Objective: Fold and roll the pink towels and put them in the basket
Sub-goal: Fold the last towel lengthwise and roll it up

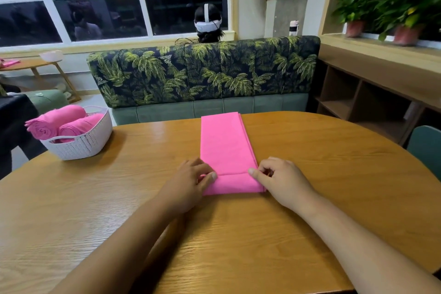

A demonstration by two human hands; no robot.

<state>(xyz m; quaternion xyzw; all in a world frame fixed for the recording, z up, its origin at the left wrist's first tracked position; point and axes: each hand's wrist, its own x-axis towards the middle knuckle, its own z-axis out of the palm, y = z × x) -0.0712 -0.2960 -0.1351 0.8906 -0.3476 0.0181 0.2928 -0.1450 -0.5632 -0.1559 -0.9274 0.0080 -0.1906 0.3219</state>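
A pink towel [225,143], folded into a long narrow strip, lies lengthwise in the middle of the wooden table [322,169]. Its near end is turned over into a short flap. My left hand [192,180] pinches the flap's left corner and my right hand [278,178] pinches its right corner. A white plastic basket [82,144] stands at the table's left edge with two rolled pink towels [60,122] lying in it.
A bench with a palm-leaf backrest [205,71] runs behind the table, and a person wearing a headset [207,22] sits beyond it. Wooden shelves [358,93] and potted plants [386,7] are at the right. A teal chair [427,145] stands at the right edge.
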